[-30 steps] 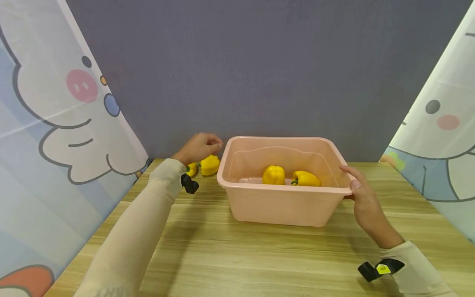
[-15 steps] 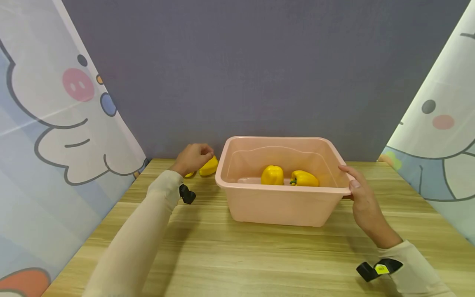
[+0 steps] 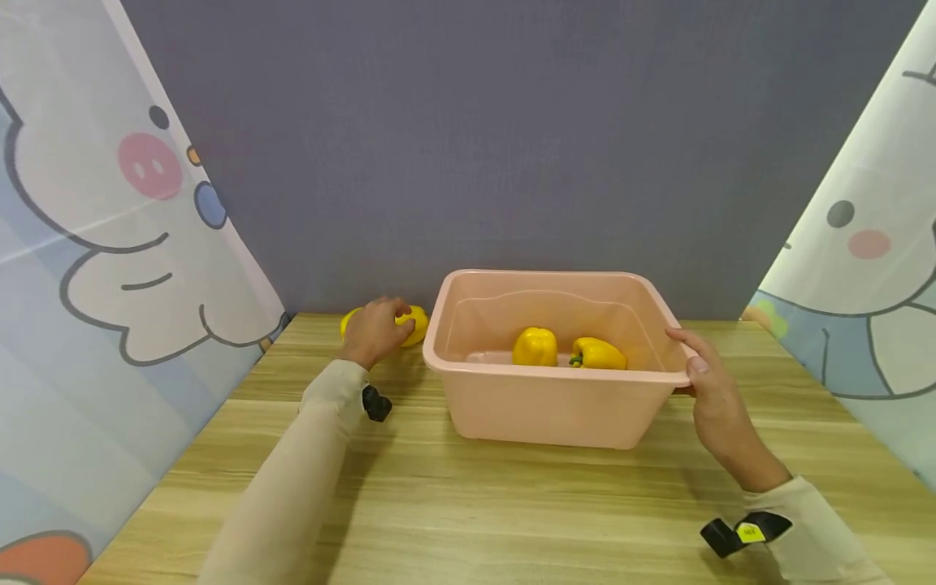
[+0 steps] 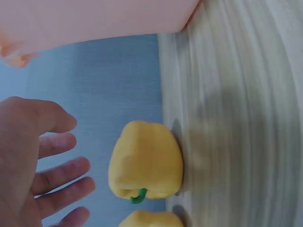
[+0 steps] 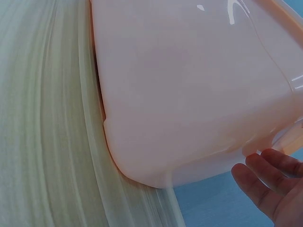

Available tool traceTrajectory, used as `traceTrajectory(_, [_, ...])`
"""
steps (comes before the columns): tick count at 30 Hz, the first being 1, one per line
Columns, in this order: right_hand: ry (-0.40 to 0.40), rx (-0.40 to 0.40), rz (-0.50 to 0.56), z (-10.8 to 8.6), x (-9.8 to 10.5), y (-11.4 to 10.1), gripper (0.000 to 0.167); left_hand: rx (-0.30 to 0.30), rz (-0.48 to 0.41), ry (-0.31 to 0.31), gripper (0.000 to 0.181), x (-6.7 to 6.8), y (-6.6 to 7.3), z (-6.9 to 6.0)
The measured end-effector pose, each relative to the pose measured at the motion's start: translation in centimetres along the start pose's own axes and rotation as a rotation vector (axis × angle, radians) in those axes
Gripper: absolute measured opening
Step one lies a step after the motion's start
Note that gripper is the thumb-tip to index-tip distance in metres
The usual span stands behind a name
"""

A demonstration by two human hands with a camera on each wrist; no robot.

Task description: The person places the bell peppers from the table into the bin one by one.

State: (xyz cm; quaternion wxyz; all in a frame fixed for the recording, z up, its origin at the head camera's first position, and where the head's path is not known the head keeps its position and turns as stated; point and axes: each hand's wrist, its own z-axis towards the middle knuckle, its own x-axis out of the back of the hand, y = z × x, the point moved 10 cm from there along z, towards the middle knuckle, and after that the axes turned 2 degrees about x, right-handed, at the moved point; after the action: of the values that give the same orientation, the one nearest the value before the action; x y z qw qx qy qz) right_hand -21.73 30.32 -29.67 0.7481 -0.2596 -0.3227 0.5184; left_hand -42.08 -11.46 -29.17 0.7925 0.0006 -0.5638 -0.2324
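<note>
Our left grip is empty, its fingers loosely spread just beside two yellow peppers; the left wrist view shows a gap between the fingertips and the nearer pepper. That pepper lies on its side, its green stem pointing away from the bin and toward the farther pepper, which we see only in part.

Our right grip holds the pink bin by the rim at its right end, with some fingers under the lip on the outside. The bin stands on the worktop, to the right of the two loose peppers. Inside it we see a blocky pepper toward the middle and, just to its right, a stemmed pepper lying on its side, green stem toward the left.

Farther out, we have pale sleeves on both arms, a dark grey wall behind the bin, and cartoon-printed panels on either side.
</note>
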Motion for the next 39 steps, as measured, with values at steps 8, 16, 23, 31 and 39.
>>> traceTrajectory(8, [0.008, -0.002, 0.096, 0.2, 0.1, 0.3, 0.043, -0.022, 0.056, 0.067, 0.030, -0.6, 0.3, -0.2])
traceTrajectory(16, [0.002, -0.005, -0.038, -0.1, 0.1, 0.4, 0.045, 0.006, 0.060, 0.102, 0.035, -1.1, 0.2, -0.7])
traceTrajectory(23, [0.001, 0.012, -0.034, -0.1, 0.0, 0.3, 0.045, 0.022, 0.049, 0.120, 0.033, -1.1, 0.3, -0.8])
traceTrajectory(31, [-0.003, 0.002, -0.034, 0.0, 0.0, 0.2, 0.046, 0.060, 0.017, 0.137, 0.030, -1.5, -0.8, -1.0])
traceTrajectory(39, [0.000, -0.020, -0.027, 0.0, 0.1, 0.3, 0.046, 0.068, 0.008, 0.163, 0.039, -1.7, -2.0, -1.1])
